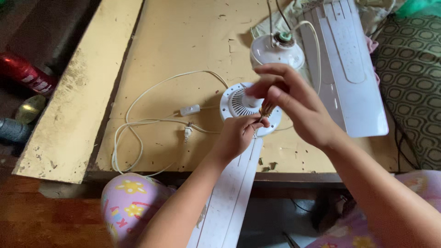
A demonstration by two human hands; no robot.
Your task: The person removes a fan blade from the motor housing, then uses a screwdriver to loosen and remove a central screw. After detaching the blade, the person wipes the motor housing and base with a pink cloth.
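Note:
My left hand (pixel 239 135) and my right hand (pixel 294 105) meet over a round white vented fan motor housing (pixel 239 103) on a yellow wooden board (pixel 183 36). Both pinch a small brownish part with thin wire strands (pixel 265 111) between the fingertips. A long white fan blade (pixel 232 193) runs from under the housing toward me. Behind the hands sits a white domed motor cover (pixel 278 50) with a green-topped stem. A white power cord with an inline switch (pixel 189 110) and a plug (pixel 187 133) loops to the left.
A second white fan blade (pixel 349 69) lies at the right, beside a patterned green cushion (pixel 413 78). A red can (pixel 27 76) and other bottles lie on the floor at left. My knees in pink floral cloth (pixel 131 202) are below the board's edge.

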